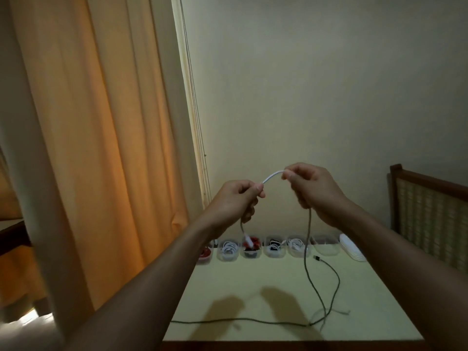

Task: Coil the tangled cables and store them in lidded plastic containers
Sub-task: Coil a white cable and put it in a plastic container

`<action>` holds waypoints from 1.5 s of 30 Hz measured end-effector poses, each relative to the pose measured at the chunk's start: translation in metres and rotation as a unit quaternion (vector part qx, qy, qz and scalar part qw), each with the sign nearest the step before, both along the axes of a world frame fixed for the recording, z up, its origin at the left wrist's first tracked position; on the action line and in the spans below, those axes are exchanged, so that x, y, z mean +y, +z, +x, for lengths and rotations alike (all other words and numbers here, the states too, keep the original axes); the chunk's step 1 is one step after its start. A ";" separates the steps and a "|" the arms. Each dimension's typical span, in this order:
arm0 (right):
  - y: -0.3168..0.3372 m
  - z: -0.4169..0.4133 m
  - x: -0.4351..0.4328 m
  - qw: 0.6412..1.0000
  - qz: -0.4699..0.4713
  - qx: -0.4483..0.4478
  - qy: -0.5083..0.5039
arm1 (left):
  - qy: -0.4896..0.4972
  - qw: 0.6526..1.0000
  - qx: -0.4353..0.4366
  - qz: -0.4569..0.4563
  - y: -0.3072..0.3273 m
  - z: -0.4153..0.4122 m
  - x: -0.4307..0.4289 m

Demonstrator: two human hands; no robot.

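Both hands are raised above the pale table (266, 279) and hold one white cable (272, 176). My left hand (235, 202) pinches it near one end, whose plug dangles below the fist. My right hand (312, 190) pinches the cable a short way along, so a small arch spans the two hands. From my right hand the cable hangs down to the table and trails into a loose tangle (323, 317) near the front edge. A dark cable (329, 268) with a black plug also lies on the table and runs left along the front.
A row of small clear plastic containers (274, 247) holding coiled cables lines the table's far edge, one empty container (326, 245) at its right end. A stack of white lids (352, 247) lies beside it. A curtain (96, 148) hangs at left, a woven chair back (430, 219) at right.
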State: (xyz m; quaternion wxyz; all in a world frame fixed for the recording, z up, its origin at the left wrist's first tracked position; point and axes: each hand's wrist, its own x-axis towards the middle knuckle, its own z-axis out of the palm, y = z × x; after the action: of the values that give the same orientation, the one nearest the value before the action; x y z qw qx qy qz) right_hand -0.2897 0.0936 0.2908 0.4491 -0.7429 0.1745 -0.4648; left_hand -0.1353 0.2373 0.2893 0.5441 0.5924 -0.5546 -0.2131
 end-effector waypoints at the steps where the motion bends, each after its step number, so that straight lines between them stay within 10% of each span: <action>1: 0.004 -0.007 -0.003 0.999 0.000 -0.027 -0.036 | -0.014 1.000 0.004 0.006 -0.002 -0.003 0.007; 6: 0.012 -0.040 -0.016 0.987 -0.027 -0.078 -0.136 | -0.136 0.989 0.057 0.001 -0.007 -0.025 0.041; 10: 0.001 -0.051 -0.005 0.984 -0.119 0.044 -0.128 | -0.225 0.952 0.186 -0.098 0.007 -0.044 0.057; 18: -0.033 -0.055 0.069 0.909 -0.370 0.191 -0.022 | -0.138 0.884 0.348 -0.279 0.018 -0.049 0.063; 23: -0.019 -0.076 0.094 0.851 -0.491 0.186 -0.006 | 0.050 0.962 0.053 -0.264 0.006 -0.051 0.077; 29: 0.003 -0.092 0.109 0.809 -0.569 0.146 -0.028 | 0.066 0.926 -0.338 -0.155 -0.004 -0.045 0.088; 34: 0.024 -0.095 0.099 0.795 -0.593 0.102 -0.077 | -0.028 0.951 -0.309 0.000 0.000 -0.043 0.095; 45: 0.015 -0.050 0.072 0.908 -0.417 0.021 -0.038 | -0.126 0.985 -0.120 0.018 -0.005 -0.035 0.080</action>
State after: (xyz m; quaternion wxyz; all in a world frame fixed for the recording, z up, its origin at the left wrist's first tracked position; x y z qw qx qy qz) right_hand -0.3395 0.1655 0.3062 0.0765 -0.8646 0.0021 -0.4967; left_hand -0.1703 0.3175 0.2840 0.4315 0.5487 -0.6822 -0.2175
